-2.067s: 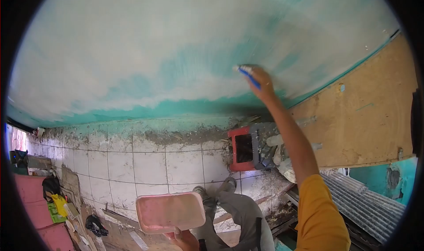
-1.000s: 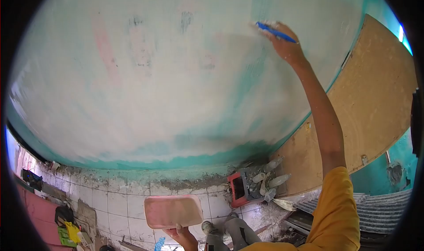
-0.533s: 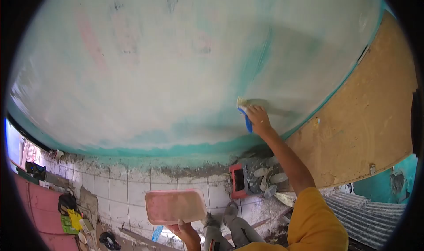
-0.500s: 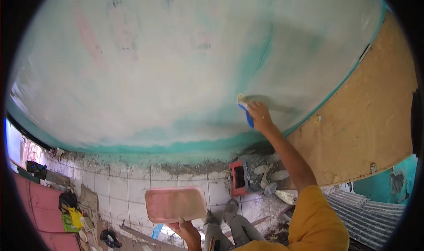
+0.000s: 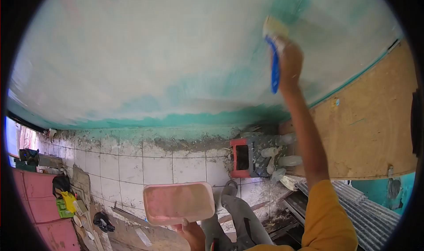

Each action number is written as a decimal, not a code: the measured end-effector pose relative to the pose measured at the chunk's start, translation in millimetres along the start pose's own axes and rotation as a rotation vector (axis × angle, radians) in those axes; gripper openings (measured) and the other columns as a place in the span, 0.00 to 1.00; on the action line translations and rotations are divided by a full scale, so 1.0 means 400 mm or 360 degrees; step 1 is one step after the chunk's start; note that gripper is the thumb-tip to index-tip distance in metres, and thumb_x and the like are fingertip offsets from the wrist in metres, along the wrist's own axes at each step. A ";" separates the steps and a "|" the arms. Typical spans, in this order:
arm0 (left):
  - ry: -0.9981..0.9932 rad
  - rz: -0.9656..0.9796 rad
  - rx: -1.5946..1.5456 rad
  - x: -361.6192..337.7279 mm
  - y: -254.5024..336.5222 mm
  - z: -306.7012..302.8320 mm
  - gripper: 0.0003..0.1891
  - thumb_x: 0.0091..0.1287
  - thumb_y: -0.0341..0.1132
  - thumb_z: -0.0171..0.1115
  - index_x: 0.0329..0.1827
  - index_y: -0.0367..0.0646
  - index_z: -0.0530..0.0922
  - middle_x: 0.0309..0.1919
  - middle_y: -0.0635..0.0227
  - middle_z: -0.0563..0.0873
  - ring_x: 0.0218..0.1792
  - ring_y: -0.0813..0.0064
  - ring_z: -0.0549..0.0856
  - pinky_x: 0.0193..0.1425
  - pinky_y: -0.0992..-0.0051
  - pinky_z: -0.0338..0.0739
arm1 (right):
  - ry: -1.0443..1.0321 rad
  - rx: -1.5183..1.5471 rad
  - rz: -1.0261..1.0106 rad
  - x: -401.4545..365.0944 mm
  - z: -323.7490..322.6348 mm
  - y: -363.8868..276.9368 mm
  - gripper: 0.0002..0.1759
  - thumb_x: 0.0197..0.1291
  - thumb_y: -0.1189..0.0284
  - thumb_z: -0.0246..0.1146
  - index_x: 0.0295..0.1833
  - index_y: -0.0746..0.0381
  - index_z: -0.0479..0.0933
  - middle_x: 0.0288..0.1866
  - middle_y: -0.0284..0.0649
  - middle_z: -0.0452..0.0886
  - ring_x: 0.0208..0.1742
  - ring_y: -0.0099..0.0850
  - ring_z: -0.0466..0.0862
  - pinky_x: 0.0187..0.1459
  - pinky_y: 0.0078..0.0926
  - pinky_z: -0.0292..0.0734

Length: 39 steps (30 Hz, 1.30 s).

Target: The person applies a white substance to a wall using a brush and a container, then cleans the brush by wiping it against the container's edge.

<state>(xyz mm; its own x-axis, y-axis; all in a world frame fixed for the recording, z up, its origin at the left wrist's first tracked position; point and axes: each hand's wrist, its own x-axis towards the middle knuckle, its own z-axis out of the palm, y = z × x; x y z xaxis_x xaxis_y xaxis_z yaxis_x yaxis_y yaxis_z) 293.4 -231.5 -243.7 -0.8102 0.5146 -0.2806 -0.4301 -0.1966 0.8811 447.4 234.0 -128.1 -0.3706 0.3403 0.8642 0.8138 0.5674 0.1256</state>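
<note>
A paintbrush [image 5: 274, 65] with a blue handle and pale, paint-loaded bristles is gripped in my right hand [image 5: 289, 63], its bristles pointing up at the wall. The wall [image 5: 145, 61] is coated in whitish paint, with turquoise showing through in streaks and along the bottom edge. Low in front of my body, my left hand [image 5: 191, 233] holds a shallow pinkish tray [image 5: 179, 222] by its near edge, the thumb over the rim. A thin film of paint seems to coat the inside of the tray.
A red and grey stool [image 5: 240, 158] with plastic bottles [image 5: 289, 161] beside it stands near the wall's foot. To the right are a brown board [image 5: 357, 136] and corrugated sheets [image 5: 366, 209]. Bags [image 5: 68, 201] lie on pink furniture at the left, above dirty white tiles [image 5: 157, 169].
My right hand has moved up and to the right along the wall with the paintbrush. The tray stays in my left hand, and the whole view has shifted slightly.
</note>
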 end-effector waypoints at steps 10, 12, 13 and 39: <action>0.0126 -0.0123 0.0112 0.059 -0.072 -0.130 0.46 0.60 0.52 0.70 0.76 0.47 0.53 0.67 0.58 0.66 0.68 0.57 0.69 0.69 0.51 0.70 | -0.0720 0.0642 -0.0022 -0.622 0.245 -0.079 0.22 0.59 0.77 0.60 0.60 0.57 0.78 0.47 0.45 0.82 0.48 0.47 0.81 0.49 0.42 0.73; 0.0085 -0.0147 0.0165 0.060 -0.073 -0.153 0.47 0.60 0.54 0.69 0.76 0.47 0.52 0.68 0.58 0.66 0.68 0.57 0.69 0.68 0.51 0.71 | -0.0684 0.0761 -0.0101 -0.491 0.190 -0.057 0.18 0.62 0.75 0.61 0.58 0.57 0.79 0.44 0.46 0.83 0.44 0.46 0.82 0.47 0.41 0.76; 0.0087 -0.0164 0.0161 0.060 -0.073 -0.163 0.47 0.60 0.54 0.69 0.76 0.47 0.52 0.68 0.58 0.66 0.68 0.57 0.69 0.68 0.51 0.71 | -0.0550 0.0633 -0.0135 -0.431 0.184 -0.033 0.18 0.62 0.74 0.62 0.58 0.57 0.80 0.44 0.45 0.83 0.43 0.45 0.82 0.47 0.41 0.76; 0.0297 -0.0195 0.0183 0.114 -0.232 -0.373 0.42 0.66 0.58 0.55 0.77 0.40 0.57 0.70 0.54 0.67 0.71 0.58 0.67 0.72 0.56 0.64 | -0.0841 0.0547 0.0491 -1.058 0.496 -0.282 0.16 0.62 0.70 0.65 0.55 0.60 0.78 0.49 0.45 0.82 0.49 0.48 0.82 0.50 0.39 0.78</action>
<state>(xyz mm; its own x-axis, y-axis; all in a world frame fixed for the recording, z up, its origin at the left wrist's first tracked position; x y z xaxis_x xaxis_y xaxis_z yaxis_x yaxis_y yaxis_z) 237.1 -314.2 -395.0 -0.8191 0.3634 -0.4439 -0.4900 -0.0406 0.8708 423.5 174.7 -604.6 -0.3843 0.7934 0.4721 0.7613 0.5616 -0.3240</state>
